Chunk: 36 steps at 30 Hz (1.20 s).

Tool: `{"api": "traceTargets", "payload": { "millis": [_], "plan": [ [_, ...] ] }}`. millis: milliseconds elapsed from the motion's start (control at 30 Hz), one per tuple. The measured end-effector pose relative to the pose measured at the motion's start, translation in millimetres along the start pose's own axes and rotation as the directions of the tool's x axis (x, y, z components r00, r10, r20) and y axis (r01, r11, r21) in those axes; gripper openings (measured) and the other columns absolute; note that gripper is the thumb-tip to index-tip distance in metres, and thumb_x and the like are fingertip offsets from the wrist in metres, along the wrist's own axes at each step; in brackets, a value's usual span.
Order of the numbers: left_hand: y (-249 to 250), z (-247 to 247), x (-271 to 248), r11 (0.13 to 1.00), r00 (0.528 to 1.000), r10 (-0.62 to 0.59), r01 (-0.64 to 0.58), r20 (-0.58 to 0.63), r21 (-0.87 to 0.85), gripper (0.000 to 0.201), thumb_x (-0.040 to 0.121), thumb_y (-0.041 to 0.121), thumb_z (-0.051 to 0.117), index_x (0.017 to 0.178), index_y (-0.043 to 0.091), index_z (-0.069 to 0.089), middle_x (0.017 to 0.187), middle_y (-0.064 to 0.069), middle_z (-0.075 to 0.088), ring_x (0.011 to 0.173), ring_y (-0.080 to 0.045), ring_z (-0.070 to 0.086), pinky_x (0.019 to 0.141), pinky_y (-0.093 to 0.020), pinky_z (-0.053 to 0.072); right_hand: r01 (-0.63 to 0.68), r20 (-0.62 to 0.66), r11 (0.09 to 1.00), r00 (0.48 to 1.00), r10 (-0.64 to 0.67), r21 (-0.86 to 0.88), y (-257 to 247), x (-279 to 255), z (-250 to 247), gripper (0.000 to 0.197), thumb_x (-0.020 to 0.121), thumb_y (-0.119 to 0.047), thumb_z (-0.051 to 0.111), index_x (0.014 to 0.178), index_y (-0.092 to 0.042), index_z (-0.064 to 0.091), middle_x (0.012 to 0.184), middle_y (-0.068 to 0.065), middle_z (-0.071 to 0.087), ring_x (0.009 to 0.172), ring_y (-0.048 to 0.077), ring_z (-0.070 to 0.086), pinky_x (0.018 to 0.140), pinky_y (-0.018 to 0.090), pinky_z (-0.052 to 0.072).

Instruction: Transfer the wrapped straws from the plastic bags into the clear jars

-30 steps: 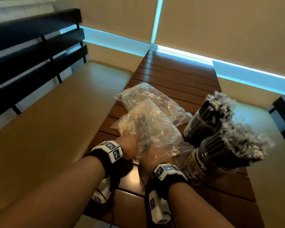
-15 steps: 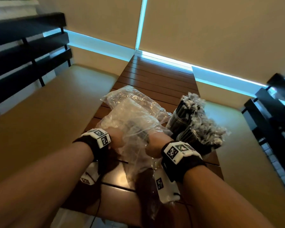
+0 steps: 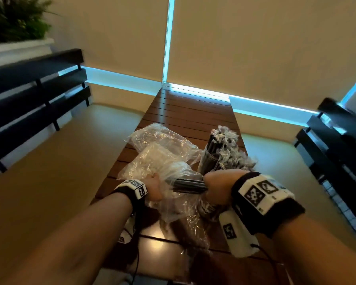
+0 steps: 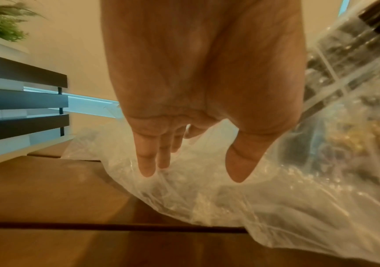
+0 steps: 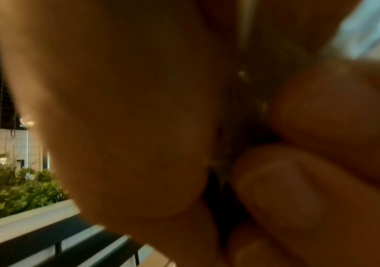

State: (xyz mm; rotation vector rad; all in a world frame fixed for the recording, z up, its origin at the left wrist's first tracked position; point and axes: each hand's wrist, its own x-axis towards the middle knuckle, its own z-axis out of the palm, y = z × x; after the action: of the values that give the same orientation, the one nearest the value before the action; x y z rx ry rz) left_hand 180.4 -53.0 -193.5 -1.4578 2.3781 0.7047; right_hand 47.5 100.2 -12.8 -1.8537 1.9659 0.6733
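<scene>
My right hand [image 3: 214, 186] grips a bundle of black wrapped straws [image 3: 190, 185] that sticks out leftward into the mouth of the near plastic bag [image 3: 158, 165]. In the right wrist view the fingers [image 5: 287, 180] curl round dark straws [image 5: 216, 187], blurred. My left hand [image 3: 155, 183] rests on that bag; the left wrist view shows its fingers [image 4: 147, 162] straight on the film of the bag [image 4: 207, 195]. A second bag [image 3: 162, 138] lies behind. A clear jar [image 3: 209, 161] full of straws stands beyond my right hand; a second jar [image 3: 208, 208] is partly hidden under it.
All of it sits on a narrow slatted wooden table [image 3: 189, 112]. Padded benches run along the left [image 3: 49, 161] and the right [image 3: 265, 153], each with a black slatted back [image 3: 29, 95]. A planter [image 3: 12, 21] stands at the far left.
My right hand has drawn a bundle of black straws out of the near bag toward the right and risen. The left hand stays on the bag.
</scene>
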Motion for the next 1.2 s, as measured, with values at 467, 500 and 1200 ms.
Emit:
{"api": "traceTargets", "payload": {
  "millis": [467, 500, 1200],
  "plan": [
    [8, -28, 3, 0.982, 0.991, -0.005, 0.03, -0.135, 0.186, 0.069, 0.081, 0.029, 0.061, 0.14, 0.002, 0.039, 0.144, -0.023, 0.036, 0.127, -0.038, 0.048, 0.1, -0.04, 0.049, -0.006, -0.273, 0.951, 0.957, 0.095, 0.309, 43, -74, -27, 0.018, 0.101, -0.039, 0.047, 0.1, -0.022, 0.05, 0.089, -0.002, 0.056, 0.079, 0.012, 0.054, 0.062, 0.025, 0.039],
    [12, -39, -2, 0.988, 0.982, 0.019, 0.011, -0.189, 0.155, 0.068, 0.081, 0.03, 0.059, 0.14, 0.004, 0.039, 0.144, -0.022, 0.037, 0.127, -0.038, 0.047, 0.101, -0.041, 0.047, 0.016, -0.319, 0.936, 0.942, 0.103, 0.35, 41, -66, -26, 0.018, 0.101, -0.039, 0.047, 0.101, -0.021, 0.049, 0.091, -0.001, 0.056, 0.081, 0.014, 0.054, 0.064, 0.027, 0.039],
    [115, -174, -147, -0.477, 0.689, 0.35, -0.452, -0.635, -0.754, 0.084, 0.081, 0.083, 0.034, 0.107, 0.007, 0.057, 0.094, -0.008, 0.062, 0.091, -0.023, 0.059, 0.095, -0.039, 0.039, 0.615, -0.904, 0.663, 0.313, 0.291, 0.427, -1, 38, 0, 0.021, 0.101, -0.03, 0.048, 0.114, -0.014, 0.042, 0.071, -0.008, 0.055, 0.055, 0.006, 0.053, 0.047, 0.016, 0.032]
  ]
}}
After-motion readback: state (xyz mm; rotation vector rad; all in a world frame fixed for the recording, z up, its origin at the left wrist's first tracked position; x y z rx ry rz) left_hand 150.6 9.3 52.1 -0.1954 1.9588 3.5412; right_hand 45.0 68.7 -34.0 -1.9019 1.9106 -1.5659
